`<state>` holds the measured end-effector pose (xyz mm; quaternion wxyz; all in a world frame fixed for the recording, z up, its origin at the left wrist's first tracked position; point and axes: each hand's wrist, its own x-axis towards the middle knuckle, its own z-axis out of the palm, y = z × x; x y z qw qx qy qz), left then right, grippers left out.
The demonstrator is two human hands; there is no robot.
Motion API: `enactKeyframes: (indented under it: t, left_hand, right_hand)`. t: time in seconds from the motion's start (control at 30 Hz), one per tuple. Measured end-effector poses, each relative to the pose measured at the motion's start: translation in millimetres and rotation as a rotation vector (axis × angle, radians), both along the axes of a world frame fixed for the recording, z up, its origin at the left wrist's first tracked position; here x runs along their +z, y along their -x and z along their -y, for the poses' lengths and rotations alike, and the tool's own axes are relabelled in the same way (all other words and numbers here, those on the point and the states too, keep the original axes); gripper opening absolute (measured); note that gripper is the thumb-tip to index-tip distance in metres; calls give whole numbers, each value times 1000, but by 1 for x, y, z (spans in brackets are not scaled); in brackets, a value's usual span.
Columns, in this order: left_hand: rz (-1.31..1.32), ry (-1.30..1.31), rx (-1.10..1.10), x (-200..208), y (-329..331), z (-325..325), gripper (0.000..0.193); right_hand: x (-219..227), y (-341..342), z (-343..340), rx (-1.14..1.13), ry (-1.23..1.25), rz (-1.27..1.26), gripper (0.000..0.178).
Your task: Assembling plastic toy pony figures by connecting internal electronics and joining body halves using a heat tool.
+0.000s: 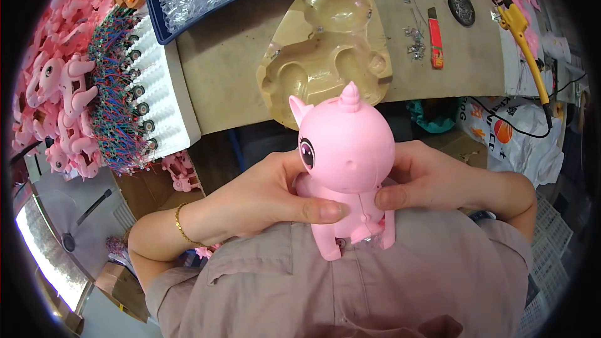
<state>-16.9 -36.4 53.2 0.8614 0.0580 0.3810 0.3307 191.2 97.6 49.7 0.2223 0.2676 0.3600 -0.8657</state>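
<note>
A pink toy unicorn (pixel 347 144) with a round head, a short horn and a large dark eye is held up against my shirt front. Around its body on the left side wraps my left hand (pixel 294 191), the thumb pressed on the chest. My right hand (pixel 416 178) grips the opposite side, its thumb near the chest seam; the fingers of both hands are hidden behind the toy. Some clear plastic shows between the toy's front legs. Just beyond the toy, at the table's near edge, lies a yellowish moulded fixture (pixel 325 44) with rounded hollows.
Blue trays (pixel 164 32) of clear plastic parts line the back. At left, wired speakers (pixel 139 91) sit on a white foam rack (pixel 164 81) beside piled pink toy bodies (pixel 62 87). A red cutter (pixel 435 40), small metal parts (pixel 414 44) and a yellow soldering iron (pixel 516 25) are at right.
</note>
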Motion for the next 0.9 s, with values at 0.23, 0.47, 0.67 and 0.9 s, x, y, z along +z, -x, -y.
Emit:
enactKeyframes:
  t: [0.23, 0.47, 0.67, 0.9]
  left_hand:
    - [75, 56, 57, -8, 2, -2, 49]
    - [9, -18, 82, 3, 6, -12, 52]
    - [-80, -242, 52, 3, 39, -28, 64]
    - [-332, -512, 96, 3, 43, -13, 80]
  right_hand:
    - [-6, 10, -1, -22, 53, -21, 50]
    - [-6, 23, -9, -118, 84, -130, 48]
    - [-5, 52, -34, -368, 29, -63, 42]
    - [15, 84, -17, -511, 135, -92, 36]
